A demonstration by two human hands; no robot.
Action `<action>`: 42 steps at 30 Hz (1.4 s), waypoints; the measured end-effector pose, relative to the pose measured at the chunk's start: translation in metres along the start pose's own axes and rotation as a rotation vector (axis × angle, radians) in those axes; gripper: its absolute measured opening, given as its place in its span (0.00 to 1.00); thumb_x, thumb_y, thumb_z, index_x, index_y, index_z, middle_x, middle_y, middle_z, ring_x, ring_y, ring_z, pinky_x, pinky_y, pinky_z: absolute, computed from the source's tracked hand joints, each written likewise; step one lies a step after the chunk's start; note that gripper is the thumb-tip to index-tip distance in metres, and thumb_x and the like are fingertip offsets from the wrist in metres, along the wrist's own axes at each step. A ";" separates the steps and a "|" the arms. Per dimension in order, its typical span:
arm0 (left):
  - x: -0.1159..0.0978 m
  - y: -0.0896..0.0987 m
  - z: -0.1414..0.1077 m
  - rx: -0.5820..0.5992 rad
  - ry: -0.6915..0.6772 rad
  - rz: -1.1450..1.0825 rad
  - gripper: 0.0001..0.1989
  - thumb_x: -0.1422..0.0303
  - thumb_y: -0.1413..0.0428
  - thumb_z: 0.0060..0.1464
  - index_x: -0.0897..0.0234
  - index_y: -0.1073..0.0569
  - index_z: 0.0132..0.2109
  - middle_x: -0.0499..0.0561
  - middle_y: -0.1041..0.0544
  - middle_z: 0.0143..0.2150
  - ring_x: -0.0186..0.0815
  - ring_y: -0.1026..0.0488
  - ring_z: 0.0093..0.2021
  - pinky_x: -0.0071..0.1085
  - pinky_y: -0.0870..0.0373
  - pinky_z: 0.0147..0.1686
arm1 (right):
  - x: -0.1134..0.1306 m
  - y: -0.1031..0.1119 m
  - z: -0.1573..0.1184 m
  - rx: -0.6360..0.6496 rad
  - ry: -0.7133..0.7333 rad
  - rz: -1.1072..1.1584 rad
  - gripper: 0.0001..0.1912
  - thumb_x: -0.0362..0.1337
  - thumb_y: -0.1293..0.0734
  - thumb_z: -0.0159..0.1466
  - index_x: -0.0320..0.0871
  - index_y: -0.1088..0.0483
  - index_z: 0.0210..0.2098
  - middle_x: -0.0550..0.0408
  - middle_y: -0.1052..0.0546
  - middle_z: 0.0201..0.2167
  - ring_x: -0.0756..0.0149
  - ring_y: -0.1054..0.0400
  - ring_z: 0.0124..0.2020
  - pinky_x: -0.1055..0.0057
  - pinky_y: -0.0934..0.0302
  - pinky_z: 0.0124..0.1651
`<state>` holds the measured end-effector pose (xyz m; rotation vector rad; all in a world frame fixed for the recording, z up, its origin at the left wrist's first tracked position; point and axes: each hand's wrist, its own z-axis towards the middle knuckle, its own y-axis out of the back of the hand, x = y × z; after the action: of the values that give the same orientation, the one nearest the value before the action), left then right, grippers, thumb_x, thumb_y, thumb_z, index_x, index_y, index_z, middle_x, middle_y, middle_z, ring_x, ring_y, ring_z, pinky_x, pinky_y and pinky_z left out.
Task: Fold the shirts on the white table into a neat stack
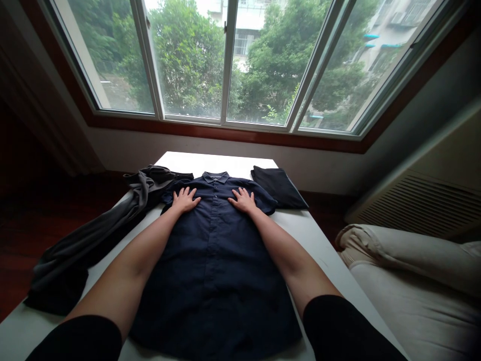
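Note:
A navy short-sleeved button-up shirt (221,271) lies spread flat, front up, on a white table (323,260), its collar toward the window. Fingers spread, my left hand (185,200) rests flat on the upper chest of the shirt, left of the button line. On the other side of the buttons, my right hand (242,200) lies open on the chest in the same way. Neither hand grips the fabric. Both shirt sleeves extend outward, the left one close to a heap of dark grey clothing (124,215).
The grey clothing hangs over the table's left edge. Folded dark cloth (280,188) lies at the far right corner. A beige sofa (413,281) stands right of the table, near an air-conditioner-like grille unit (424,200). A wide window (225,65) is beyond.

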<state>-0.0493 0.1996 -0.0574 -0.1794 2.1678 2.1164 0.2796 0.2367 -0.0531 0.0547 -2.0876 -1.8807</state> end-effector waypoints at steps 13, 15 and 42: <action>-0.003 -0.001 0.025 -0.033 -0.003 -0.014 0.39 0.42 0.62 0.67 0.54 0.47 0.77 0.57 0.52 0.79 0.55 0.60 0.78 0.63 0.65 0.71 | -0.003 0.000 0.017 -0.029 -0.032 0.000 0.41 0.66 0.51 0.72 0.53 0.51 0.76 0.48 0.57 0.78 0.52 0.69 0.78 0.42 0.76 0.74; -0.005 -0.002 0.019 -0.038 -0.004 -0.012 0.38 0.43 0.62 0.67 0.55 0.46 0.77 0.56 0.53 0.79 0.54 0.61 0.78 0.61 0.64 0.72 | -0.003 0.000 0.014 -0.034 -0.036 -0.002 0.41 0.66 0.50 0.72 0.53 0.51 0.76 0.48 0.57 0.78 0.52 0.69 0.78 0.42 0.76 0.74; -0.028 -0.005 0.001 -0.003 -0.027 -0.006 0.40 0.40 0.63 0.66 0.53 0.46 0.77 0.56 0.55 0.80 0.58 0.61 0.78 0.66 0.62 0.70 | -0.012 -0.006 -0.028 -0.038 0.016 -0.002 0.40 0.65 0.48 0.72 0.54 0.49 0.76 0.48 0.56 0.78 0.48 0.66 0.78 0.37 0.73 0.73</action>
<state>-0.0211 0.2006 -0.0576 -0.1565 2.1473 2.1062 0.2970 0.2122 -0.0596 0.0625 -2.0414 -1.9142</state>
